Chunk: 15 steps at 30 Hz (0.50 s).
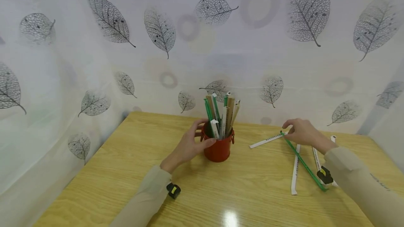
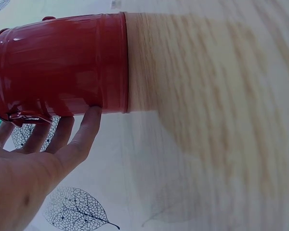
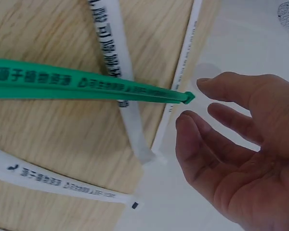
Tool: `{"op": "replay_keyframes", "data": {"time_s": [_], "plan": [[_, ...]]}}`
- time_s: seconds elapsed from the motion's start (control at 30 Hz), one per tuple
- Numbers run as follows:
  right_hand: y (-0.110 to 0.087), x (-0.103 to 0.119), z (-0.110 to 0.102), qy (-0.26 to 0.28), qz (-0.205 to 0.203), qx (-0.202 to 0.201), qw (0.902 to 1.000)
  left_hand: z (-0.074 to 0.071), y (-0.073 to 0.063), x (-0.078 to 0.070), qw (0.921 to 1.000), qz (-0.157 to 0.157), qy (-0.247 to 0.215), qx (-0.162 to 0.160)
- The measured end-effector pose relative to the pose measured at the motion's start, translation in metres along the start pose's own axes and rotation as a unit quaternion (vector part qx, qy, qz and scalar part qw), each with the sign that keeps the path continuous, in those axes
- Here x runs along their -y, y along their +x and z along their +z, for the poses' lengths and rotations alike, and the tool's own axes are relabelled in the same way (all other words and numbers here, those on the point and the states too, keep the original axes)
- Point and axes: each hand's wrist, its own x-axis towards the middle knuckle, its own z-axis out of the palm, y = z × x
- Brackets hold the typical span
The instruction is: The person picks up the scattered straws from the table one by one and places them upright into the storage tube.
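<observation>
A red metal bucket (image 1: 217, 152) stands upright on the table, filled with several wrapped straws (image 1: 224, 120) in white, green and brown. My left hand (image 1: 187, 146) grips its left side, thumb at the front of the rim; in the left wrist view, fingertips rest against the bucket wall (image 2: 62, 62). On the right, my right hand (image 1: 302, 131) is over the far end of a green wrapped straw (image 1: 305, 165). Seen in the right wrist view, the thumb and fingers (image 3: 216, 89) are spread apart, just beyond the tip of this green straw (image 3: 101, 86), with nothing between them.
Several white wrapped straws lie loose on the right of the wooden table (image 1: 126, 185), one white straw (image 1: 295, 174) crossing under the green one. Another white straw (image 1: 266, 140) points toward the bucket. A leaf-patterned curtain (image 1: 202, 55) hangs behind the table's back edge.
</observation>
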Motion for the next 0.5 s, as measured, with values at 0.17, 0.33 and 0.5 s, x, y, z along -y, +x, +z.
{"op": "replay_keyframes", "data": {"time_s": [0.17, 0.33, 0.5], "plan": [[0.0, -0.004, 0.01, 0.022, 0.024, 0.024, 0.9992, 0.0, 0.0, 0.0, 1.0, -0.004, -0.003, 0.004], [0.002, -0.004, 0.018, 0.03, 0.042, 0.03, 0.9982, -0.001, -0.001, -0.002, 1.0, -0.006, -0.004, 0.003], [0.003, -0.005, 0.022, 0.023, 0.046, 0.02, 0.9985, -0.001, -0.001, -0.002, 1.0, -0.002, -0.004, 0.007]]}}
